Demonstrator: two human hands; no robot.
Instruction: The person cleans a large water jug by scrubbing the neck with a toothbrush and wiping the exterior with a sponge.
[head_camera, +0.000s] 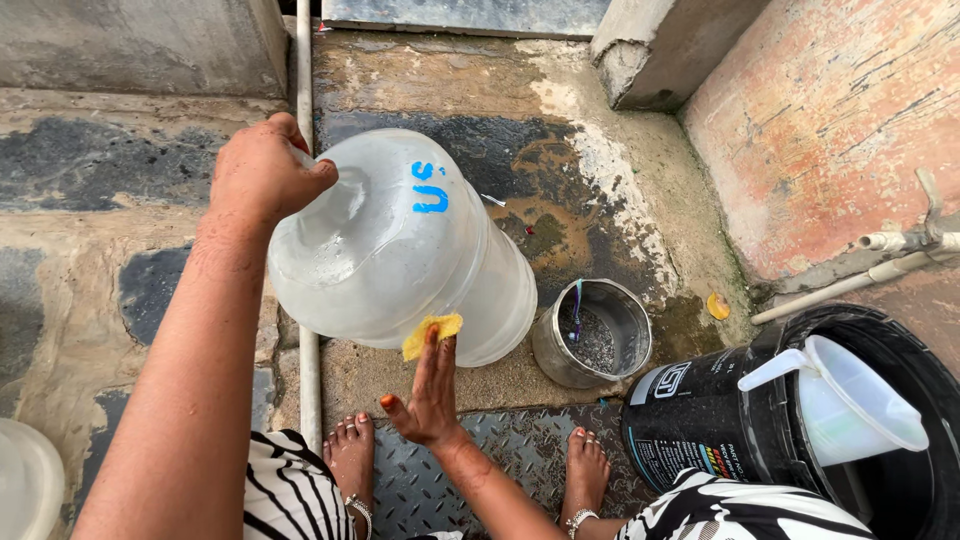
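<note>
On a wet, stained concrete floor, a large translucent plastic water jug is tipped on its side and steadied at its base rim by the left hand, fingers curled over the edge. A small yellow sponge is pressed to its wall under the flat, open right hand. Bulky, empty-looking and probably slick when wet, it seems best gripped by rim or neck. Nearby, a steel pot holds grit; a black bucket holds a white jug
</note>
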